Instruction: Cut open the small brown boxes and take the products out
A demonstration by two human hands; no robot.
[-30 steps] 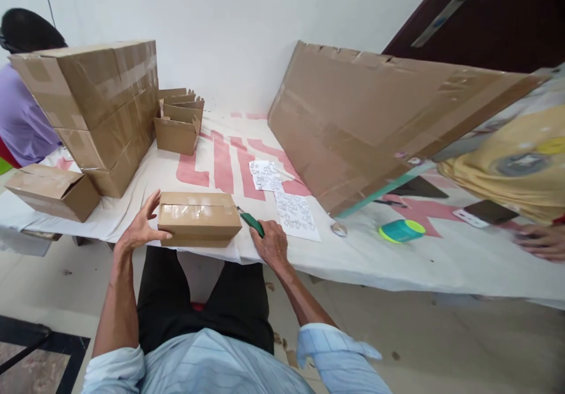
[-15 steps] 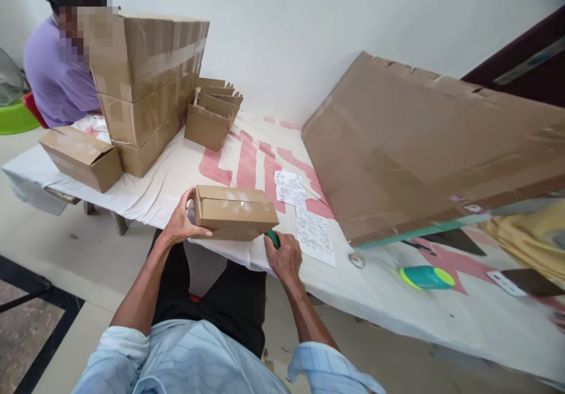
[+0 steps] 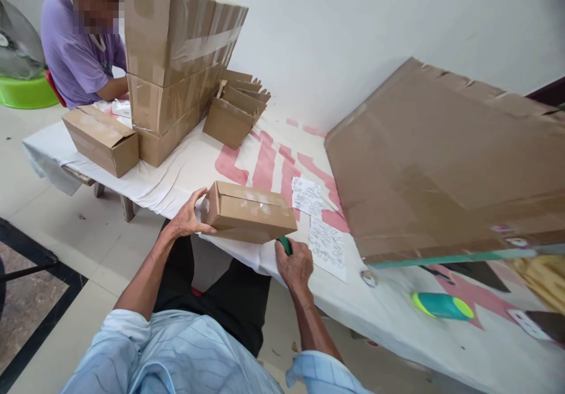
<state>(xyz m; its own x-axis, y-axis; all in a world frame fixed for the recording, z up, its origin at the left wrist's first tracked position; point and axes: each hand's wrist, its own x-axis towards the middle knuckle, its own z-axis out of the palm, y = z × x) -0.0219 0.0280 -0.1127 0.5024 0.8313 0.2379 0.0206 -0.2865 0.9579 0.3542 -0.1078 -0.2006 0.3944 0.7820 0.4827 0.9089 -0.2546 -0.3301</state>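
One box [image 3: 251,213] has its left end clamped in the fingers of the left hand [image 3: 189,217]. Near its right end, the right hand [image 3: 296,264] curls its fingers around a green handle [image 3: 285,245].

Matt cardboard box [image 3: 251,227], glossy tape [image 3: 261,203]

Dark-green tool handle [image 3: 285,245] mostly hidden inside right hand [image 3: 295,263]; tip out of sight. Underside of small oblong brown cardboard box [image 3: 252,210] hidden; left hand's [image 3: 189,217] fingers partly behind its end. Marks on white paper sheets [image 3: 327,247] too small to read. Large flat brown cardboard panel [image 3: 441,176], yellow cloth [image 3: 545,277] cut off by right edge. Person in purple shirt [image 3: 73,47] partly behind stacked taped brown cardboard boxes [image 3: 189,44].
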